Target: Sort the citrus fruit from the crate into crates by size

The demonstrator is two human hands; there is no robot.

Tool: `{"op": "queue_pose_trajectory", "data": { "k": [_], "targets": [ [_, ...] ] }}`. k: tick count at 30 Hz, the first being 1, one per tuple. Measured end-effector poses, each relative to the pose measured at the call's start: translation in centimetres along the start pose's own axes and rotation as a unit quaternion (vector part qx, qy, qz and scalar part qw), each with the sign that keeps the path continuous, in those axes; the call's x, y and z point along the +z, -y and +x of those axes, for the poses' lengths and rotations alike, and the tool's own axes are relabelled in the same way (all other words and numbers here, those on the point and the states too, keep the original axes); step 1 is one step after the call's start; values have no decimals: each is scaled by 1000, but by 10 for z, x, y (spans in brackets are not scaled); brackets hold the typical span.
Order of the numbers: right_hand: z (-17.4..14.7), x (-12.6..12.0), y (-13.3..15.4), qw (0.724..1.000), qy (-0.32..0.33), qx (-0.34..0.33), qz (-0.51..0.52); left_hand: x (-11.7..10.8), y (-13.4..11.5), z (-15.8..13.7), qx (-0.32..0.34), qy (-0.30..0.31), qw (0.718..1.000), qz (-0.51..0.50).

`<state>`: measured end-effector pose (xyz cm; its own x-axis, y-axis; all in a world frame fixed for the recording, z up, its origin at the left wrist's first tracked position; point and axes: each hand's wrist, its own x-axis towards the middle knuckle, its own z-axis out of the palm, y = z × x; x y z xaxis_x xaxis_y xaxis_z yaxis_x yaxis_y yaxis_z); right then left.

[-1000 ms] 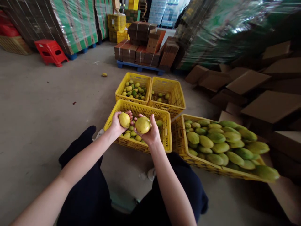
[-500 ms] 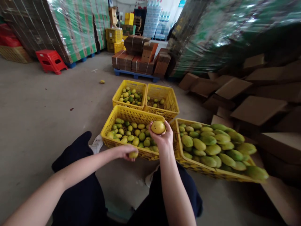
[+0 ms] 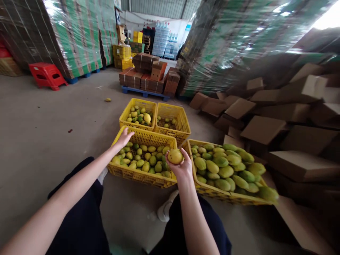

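Observation:
My right hand (image 3: pixel 182 164) is closed around a yellow mango (image 3: pixel 175 156) with a few dark spots. It is held up over the right end of the near crate (image 3: pixel 143 178), which contains many yellow-green mangoes. Over the left rim of that crate, my left hand (image 3: pixel 124 139) reaches forward with its fingers apart and nothing in them. Beyond it, a bright yellow mango (image 3: pixel 147 118) shows at the far left crate (image 3: pixel 124 115); whether it rests there or is in the air I cannot tell.
A far right crate (image 3: pixel 183 122) contains a few mangoes. Heaped with larger green-yellow mangoes, another crate (image 3: pixel 231 198) stands at my right. Cardboard boxes (image 3: pixel 262 129) pile up beyond it. A red stool (image 3: pixel 47 76) and a single mango (image 3: pixel 107 100) are on the floor.
My left hand has moved up and forward and let go of the mango it held. A bright mango now shows at the far left crate. My right hand still grips its mango.

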<state>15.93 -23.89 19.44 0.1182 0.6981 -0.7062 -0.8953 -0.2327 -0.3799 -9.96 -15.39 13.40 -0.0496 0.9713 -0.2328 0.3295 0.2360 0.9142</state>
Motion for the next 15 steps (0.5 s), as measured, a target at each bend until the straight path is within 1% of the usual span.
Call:
{"op": "queue_pose_trajectory", "data": {
  "k": [1, 3, 4, 6, 8, 10, 12, 15],
  "targets": [
    [2, -2, -3, 1000, 1, -1, -10, 0, 3, -4, -5, 26, 999, 47],
    [6, -7, -10, 999, 7, 2, -38, 7, 13, -20, -37, 123, 984, 122],
    [8, -11, -15, 998, 11, 9, -56, 12, 19, -30, -38, 163, 975, 143],
    [14, -21, -27, 994, 25, 40, -102, 18, 29, -49, -25, 212, 955, 204],
    [21, -37, -42, 982, 45, 90, -162, 15, 37, -61, -9, 221, 939, 264],
    [27, -59, -60, 958, 57, 146, -239, 5, 42, -65, 2, 205, 930, 307],
    [29, -85, -81, 928, 37, 196, -314, -8, 45, -65, 14, 185, 925, 333],
    [24, -119, -107, 901, 13, 238, -363, -23, 44, -64, 44, 175, 918, 354]
  ]
}}
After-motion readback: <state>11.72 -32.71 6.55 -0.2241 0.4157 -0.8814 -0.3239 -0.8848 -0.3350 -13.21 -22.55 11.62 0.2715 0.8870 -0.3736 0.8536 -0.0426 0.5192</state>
